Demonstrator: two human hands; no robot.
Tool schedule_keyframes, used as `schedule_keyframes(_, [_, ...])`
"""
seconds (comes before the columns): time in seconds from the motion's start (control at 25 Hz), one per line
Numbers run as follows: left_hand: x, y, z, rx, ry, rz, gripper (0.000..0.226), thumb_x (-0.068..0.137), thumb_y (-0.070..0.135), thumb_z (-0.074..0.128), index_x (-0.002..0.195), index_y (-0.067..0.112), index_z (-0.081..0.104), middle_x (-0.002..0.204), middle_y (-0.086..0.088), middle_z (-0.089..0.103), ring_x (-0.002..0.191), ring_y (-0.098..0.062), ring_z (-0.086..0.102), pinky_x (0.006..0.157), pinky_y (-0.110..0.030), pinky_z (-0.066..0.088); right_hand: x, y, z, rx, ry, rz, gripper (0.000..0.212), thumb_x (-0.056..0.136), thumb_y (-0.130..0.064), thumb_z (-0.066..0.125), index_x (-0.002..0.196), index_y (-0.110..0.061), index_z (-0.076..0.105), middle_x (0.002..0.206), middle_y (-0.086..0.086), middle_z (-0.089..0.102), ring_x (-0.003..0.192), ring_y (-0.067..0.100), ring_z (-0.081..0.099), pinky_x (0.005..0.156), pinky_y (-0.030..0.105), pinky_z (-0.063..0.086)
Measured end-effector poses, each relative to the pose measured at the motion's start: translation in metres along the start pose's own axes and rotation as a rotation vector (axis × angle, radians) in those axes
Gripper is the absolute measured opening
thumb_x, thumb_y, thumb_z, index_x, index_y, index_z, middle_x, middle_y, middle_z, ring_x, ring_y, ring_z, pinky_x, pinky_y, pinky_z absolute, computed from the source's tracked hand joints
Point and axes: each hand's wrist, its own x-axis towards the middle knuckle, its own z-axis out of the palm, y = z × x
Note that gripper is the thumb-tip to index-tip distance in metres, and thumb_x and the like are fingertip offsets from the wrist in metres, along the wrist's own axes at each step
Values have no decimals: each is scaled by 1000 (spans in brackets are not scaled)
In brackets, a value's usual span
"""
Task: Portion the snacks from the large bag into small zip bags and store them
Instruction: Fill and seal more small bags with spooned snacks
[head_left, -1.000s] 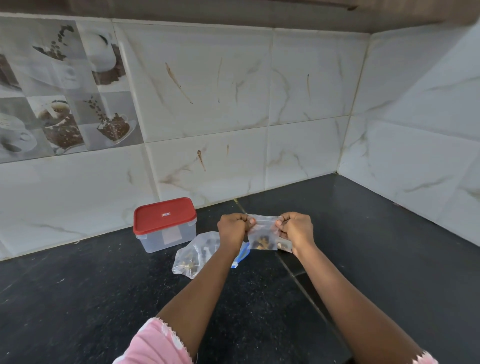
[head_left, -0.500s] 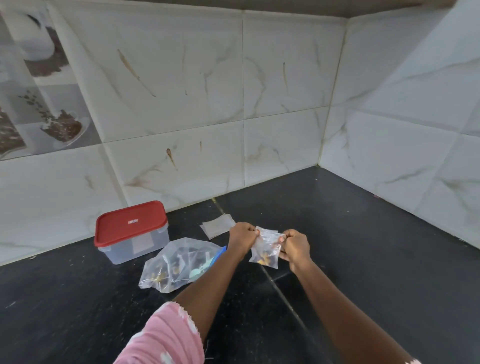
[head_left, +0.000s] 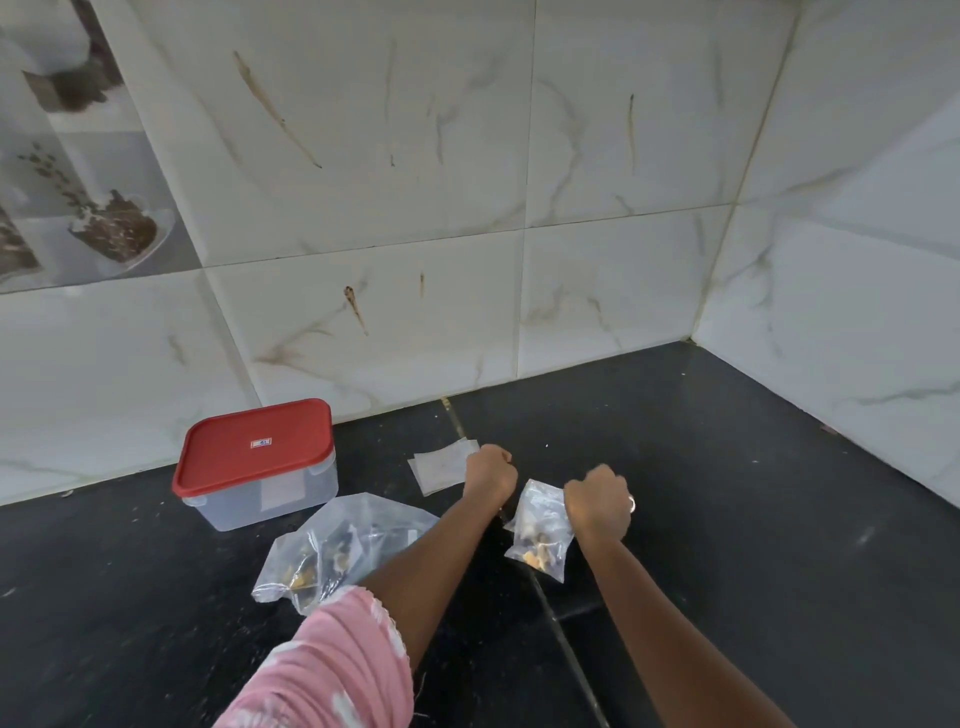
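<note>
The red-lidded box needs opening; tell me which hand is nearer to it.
Left. The left hand is right of the box; the right hand is farther right, gripping a small bag.

1 lg bag (head_left: 358, 540), 1 filled sm bag (head_left: 537, 530), 1 box (head_left: 260, 467) – empties (head_left: 441, 465) uncountable.

Kitchen corner. Back wall (head_left: 415, 156) & side wall (head_left: 857, 208) on the R meet at a vertical corner joint (head_left: 744, 171). Both are clad in big glossy white tiles w/ grey-gold marble veins and thin dark grout lines btwn tiles. The back wall has a few brown streaks (head_left: 356, 306) low down and one long diagonal streak (head_left: 270, 104) higher up. Far L are decorative tiles (head_left: 104, 223) w/ a greyish print of cups & what looks like coffee beans, blurred. The countertop (head_left: 727, 519) is black stone, slightly speckled, w/ a pale seam (head_left: 582, 680) running front to back, yellowish at the wall end. Light is soft & even, w/ a faint sheen on the tiles & on the counter at R.
</note>
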Motion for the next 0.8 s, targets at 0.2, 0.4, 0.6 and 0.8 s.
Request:
schedule_keyframes(0.2, [35, -10, -34, 120, 85, -144, 31, 96, 7, 44, 122, -5, 55, 125, -18, 58, 115, -28, 56, 85, -27, 45, 17, -48, 46, -22, -108, -283, 22, 87, -3, 49, 101, 1, 65, 104, 15, 65, 95, 26, 62, 82, 32, 53])
schedule_keyframes(0.4, [49, -41, -40, 278, -12, -213, 30, 97, 7, 44, 124, -2, 53, 126, -13, 57, 115, -22, 55, 77, -20, 37, 33, -62, 96, -101, -348, -194, 29, 88, -19, 63, 107, 1, 62, 111, 17, 64, 103, 32, 63, 82, 33, 50])
schedule_keyframes(0.6, [49, -49, -45, 239, -5, -240, 33, 96, 13, 47, 126, -2, 52, 128, -13, 56, 113, -22, 56, 88, -24, 44, 40, -60, 109, -88, -376, -142, 19, 87, -8, 59, 105, 1, 61, 110, 16, 64, 102, 28, 63, 77, 29, 48])
schedule_keyframes(0.8, [44, -30, -58, -157, 179, -221, 30, 93, 33, 56, 79, 8, 65, 70, 1, 61, 62, -8, 55, 69, -20, 44, 29, -72, 88, 171, -329, -301, 12, 87, -8, 59, 74, -7, 59, 75, 6, 58, 71, 17, 57, 70, 31, 51])
